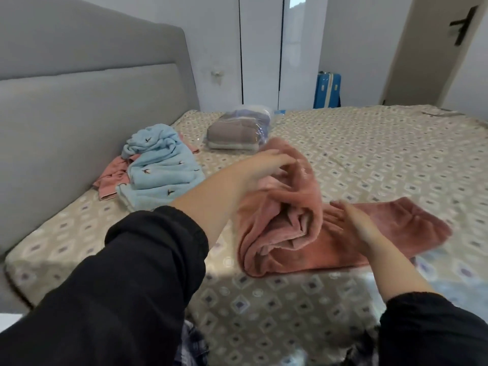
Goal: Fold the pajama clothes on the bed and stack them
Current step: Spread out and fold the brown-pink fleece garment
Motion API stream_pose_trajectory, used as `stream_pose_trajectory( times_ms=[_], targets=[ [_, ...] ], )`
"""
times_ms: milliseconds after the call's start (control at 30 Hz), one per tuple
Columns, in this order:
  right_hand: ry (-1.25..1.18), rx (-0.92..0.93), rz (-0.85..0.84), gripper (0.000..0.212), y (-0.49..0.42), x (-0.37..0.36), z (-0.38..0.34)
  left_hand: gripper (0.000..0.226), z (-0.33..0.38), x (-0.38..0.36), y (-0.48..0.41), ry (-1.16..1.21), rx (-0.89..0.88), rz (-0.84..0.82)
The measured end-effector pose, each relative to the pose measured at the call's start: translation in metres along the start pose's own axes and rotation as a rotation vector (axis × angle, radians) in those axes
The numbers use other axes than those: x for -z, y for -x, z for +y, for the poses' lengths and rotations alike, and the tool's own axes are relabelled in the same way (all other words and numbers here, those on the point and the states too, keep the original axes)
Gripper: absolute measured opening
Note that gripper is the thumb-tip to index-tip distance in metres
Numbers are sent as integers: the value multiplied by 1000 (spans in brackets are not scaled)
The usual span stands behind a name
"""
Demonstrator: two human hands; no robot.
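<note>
On the left, the blue pajamas (pixel 161 167) lie in a messy heap by the headboard (pixel 79 101), not folded yet. If we put the pink one on that heap, the stack may tip over. Next sits a bag of folded clothes (pixel 237 133). The lifted pink flap is near it and could bump it.

Our left hand (pixel 264 167) pinches the raised edge of the pink pajama (pixel 285 249), which lies in the middle of the bed (pixel 369 143). The cloth looks thick and fluffy, so if we let go too soon the fold may flop open or land crooked.

Our right hand (pixel 353 223) lies flat on the pink leg, fingers straight, pressing down. If it slides, the whole piece may move and bunch up.
</note>
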State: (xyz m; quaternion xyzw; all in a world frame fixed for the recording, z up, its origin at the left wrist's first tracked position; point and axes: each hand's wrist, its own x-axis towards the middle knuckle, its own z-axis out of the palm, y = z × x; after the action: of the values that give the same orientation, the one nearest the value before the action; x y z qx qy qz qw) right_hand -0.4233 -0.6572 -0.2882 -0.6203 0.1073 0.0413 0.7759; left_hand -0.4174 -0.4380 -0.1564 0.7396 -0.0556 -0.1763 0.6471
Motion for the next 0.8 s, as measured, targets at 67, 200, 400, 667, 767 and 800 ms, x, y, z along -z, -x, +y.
stream_pose_trajectory(
  times_ms=[67, 200, 400, 667, 767, 800],
  targets=[
    [-69, -50, 70, 41, -8, 26, -8, 18, -13, -13, -13, -5, -46, -55],
    [224, -150, 124, 52, -20, 58, -10, 42, -66, 2, -34, -340, -91, 466],
    [589, -128, -11, 61, -16, 52, -7, 75, -145, 7, -32, 166, 375, 265],
    [629, 117, 45, 49, -11, 2, -3, 55, -140, 43, -37, 12, 87, 541],
    [951, 106, 66, 66, -9, -22, 9, 88, -143, 70, -25, -460, 162, 555],
    [1067, 117, 96, 72, -7, -28, 13, 85, -146, 71, -18, -541, 122, 573]
  ],
)
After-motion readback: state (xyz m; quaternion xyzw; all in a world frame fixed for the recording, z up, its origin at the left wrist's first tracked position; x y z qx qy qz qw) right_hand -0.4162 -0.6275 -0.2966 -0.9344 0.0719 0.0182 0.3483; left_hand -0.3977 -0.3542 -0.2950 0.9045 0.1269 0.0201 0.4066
